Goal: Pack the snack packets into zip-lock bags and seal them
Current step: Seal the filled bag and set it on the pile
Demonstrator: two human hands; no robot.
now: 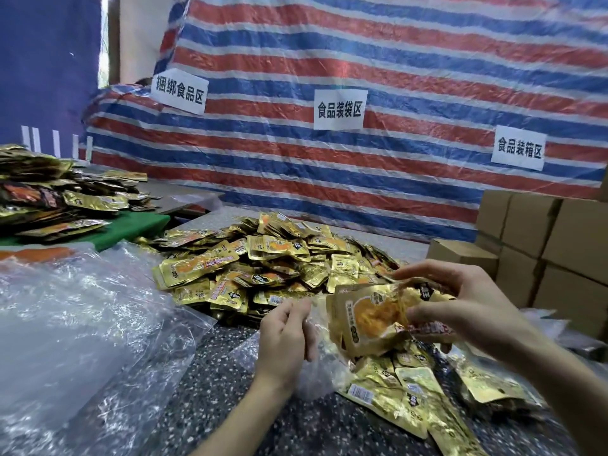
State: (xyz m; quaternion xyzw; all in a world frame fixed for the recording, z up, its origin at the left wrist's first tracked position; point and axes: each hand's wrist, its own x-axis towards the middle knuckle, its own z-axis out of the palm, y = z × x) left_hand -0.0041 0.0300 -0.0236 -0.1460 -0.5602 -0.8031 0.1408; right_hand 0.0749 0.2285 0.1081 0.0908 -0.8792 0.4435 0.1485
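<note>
You're mid-fill, your left hand (285, 337) pinching the clear zip-lock bag (316, 373) mouth between thumb and fingers while your right hand (460, 304) grips gold snack packets (371, 319) just beside it, so next slide them inside, then seal.

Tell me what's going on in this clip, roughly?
A person is bagging gold snack packets at a speckled table. The left hand pinches the edge of a clear zip-lock bag, while the right hand holds a bunch of packets at its mouth. A big heap of loose packets lies behind, more lie below the right hand, and spare clear bags sit at left. Brown cartons are stacked at right. The bag is not yet sealed.
</note>
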